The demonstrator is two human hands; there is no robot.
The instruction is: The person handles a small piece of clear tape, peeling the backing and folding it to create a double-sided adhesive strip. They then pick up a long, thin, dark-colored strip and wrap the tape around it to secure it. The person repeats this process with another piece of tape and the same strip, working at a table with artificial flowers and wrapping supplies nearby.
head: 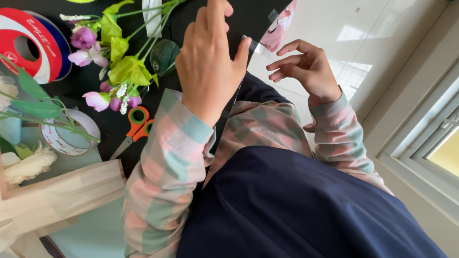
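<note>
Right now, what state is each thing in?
Left hand: thumb pressing a clear tape strip at the black sheet's edge.
Right hand: open, fingers curled, holding nothing.
Scissors: closed, lying flat.
Tape roll: flat, under a flower stem.
Ribbon spool: lying on the table.

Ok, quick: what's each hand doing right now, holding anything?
Left hand: closed, pinching a strip of clear tape at the thumb tip, by the black sheet.
Right hand: open, fingers curled, holding nothing.
</note>
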